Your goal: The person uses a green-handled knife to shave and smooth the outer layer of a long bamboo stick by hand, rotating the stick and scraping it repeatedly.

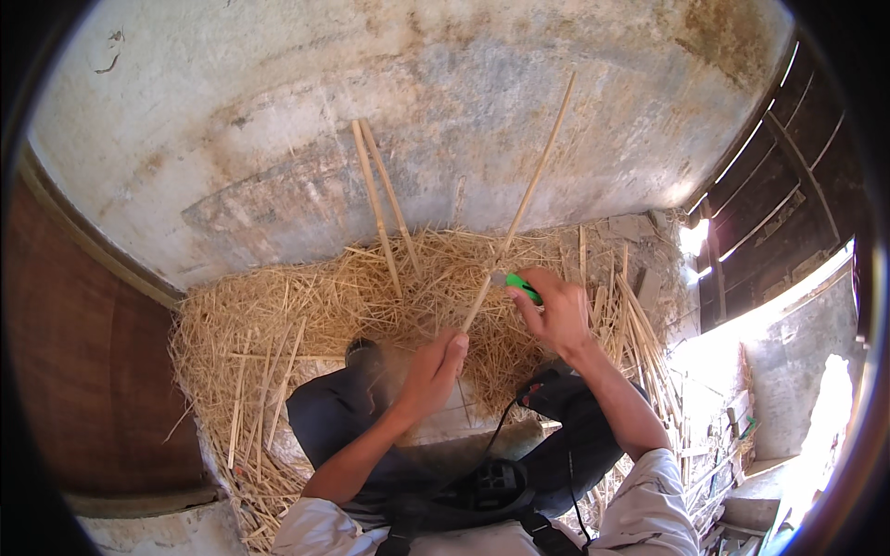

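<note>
My left hand point(434, 372) is closed around the near end of a long, thin bamboo strip point(538, 176). The strip slants up and away to the right, its far end in front of the wall. In my right hand point(558, 315) is a green-handled utility knife point(525, 286), with the fingers wrapped round the handle. The knife's blade end lies against the strip or right beside it, a short way beyond my left hand. Pale shavings point(436, 287) are heaped under the strip and around my feet.
Two bamboo strips point(374, 195) lean on the stained wall point(306, 102) ahead. More split strips point(640, 334) lie at the right, and others point(243, 408) at the left. A brown wooden panel point(93, 361) stands on the left. Dark slatted boards point(779, 176) are on the right.
</note>
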Motion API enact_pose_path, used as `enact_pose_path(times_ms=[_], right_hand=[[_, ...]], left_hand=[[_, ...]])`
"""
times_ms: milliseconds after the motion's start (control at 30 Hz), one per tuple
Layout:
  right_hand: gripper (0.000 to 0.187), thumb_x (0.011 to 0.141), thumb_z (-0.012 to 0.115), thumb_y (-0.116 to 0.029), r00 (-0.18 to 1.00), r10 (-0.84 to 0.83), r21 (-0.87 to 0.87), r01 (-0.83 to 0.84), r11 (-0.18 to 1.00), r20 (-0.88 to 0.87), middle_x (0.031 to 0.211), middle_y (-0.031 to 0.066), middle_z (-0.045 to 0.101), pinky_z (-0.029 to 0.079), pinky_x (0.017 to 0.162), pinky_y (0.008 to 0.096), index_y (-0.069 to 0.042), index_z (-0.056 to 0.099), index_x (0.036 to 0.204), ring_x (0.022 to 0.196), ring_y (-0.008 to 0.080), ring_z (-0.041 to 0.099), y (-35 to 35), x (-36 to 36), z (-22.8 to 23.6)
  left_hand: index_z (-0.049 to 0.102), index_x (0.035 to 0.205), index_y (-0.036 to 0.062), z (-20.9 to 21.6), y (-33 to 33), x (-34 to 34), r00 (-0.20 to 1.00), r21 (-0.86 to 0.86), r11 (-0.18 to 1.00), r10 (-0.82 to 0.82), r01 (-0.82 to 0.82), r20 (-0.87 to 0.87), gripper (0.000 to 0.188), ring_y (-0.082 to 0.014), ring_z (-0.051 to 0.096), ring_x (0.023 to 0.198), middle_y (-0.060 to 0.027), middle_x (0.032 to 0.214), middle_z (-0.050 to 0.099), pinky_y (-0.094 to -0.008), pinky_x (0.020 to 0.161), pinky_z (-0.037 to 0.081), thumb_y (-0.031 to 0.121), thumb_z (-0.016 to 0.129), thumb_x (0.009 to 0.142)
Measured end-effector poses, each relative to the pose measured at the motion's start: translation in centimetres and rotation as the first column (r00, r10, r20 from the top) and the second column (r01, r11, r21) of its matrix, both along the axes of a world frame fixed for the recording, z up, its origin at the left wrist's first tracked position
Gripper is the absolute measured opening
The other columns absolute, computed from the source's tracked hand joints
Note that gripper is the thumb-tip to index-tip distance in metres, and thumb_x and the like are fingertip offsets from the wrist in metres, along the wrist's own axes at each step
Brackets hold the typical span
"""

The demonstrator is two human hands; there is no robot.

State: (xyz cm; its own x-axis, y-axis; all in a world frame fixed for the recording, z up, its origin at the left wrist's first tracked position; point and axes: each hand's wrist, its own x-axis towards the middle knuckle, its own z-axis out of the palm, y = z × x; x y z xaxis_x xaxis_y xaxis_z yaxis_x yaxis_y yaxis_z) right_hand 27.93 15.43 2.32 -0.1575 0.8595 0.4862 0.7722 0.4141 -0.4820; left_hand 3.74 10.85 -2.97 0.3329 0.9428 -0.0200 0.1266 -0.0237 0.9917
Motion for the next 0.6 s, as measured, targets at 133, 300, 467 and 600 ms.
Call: enact_pose_path(times_ms=[133, 300, 467, 600], right_hand=[[0.025, 0.1, 0.077, -0.034, 0.995, 0.096, 0.046, -0.098, 0.994, 0.039, 0.091, 0.0085, 0.077, 0.057, 0.059, 0.0414, -0.01, 0.077, 0.109, 0.068, 0.032, 0.074, -0.9, -1.1, -0.7], [0.027, 0.1, 0.076, -0.037, 0.992, 0.119, 0.03, -0.12, 0.992, 0.052, 0.088, 0.0058, 0.075, 0.056, 0.055, 0.0409, -0.012, 0.077, 0.109, 0.065, 0.0301, 0.073, -1.5, -2.5, -0.8], [0.026, 0.098, 0.079, -0.033, 0.991, 0.078, -0.024, -0.076, 0.997, 0.105, 0.092, 0.0098, 0.077, 0.058, 0.059, 0.0413, -0.009, 0.078, 0.109, 0.068, 0.0313, 0.074, -1.4, -2.4, -0.1], [0.027, 0.101, 0.076, -0.038, 0.996, 0.033, 0.074, -0.039, 0.996, 0.079, 0.088, 0.0062, 0.076, 0.057, 0.056, 0.0406, -0.013, 0.077, 0.108, 0.066, 0.03, 0.073, -0.8, -1.7, -0.7]], left_hand=[[0.055, 0.094, 0.0048, -0.2, 0.1, 0.0, 0.995, -0.039, 0.998, -0.035, 0.039, 0.095, 0.044, -0.0147, 0.048, 0.06, -0.0012, 0.067, 0.049, -0.0355, 0.061, 0.041, 0.038, 0.041, 0.119], [0.057, 0.101, 0.0017, -0.4, 0.0, 0.2, 0.998, 0.067, 0.997, 0.049, -0.047, -0.025, 0.041, -0.0227, 0.048, 0.058, -0.0092, 0.065, 0.048, -0.0408, 0.061, 0.04, 0.035, 0.042, 0.119], [0.058, 0.107, -0.0001, 0.2, -0.1, 0.1, 0.985, 0.129, 0.989, 0.094, -0.075, -0.145, 0.037, -0.0338, 0.053, 0.058, -0.0181, 0.066, 0.051, -0.0468, 0.061, 0.04, 0.032, 0.044, 0.118], [0.057, 0.106, 0.0004, 1.0, -0.3, 0.2, 0.978, 0.133, 0.988, 0.105, -0.081, -0.182, 0.036, -0.0366, 0.055, 0.058, -0.019, 0.066, 0.053, -0.0493, 0.059, 0.04, 0.031, 0.044, 0.118]])
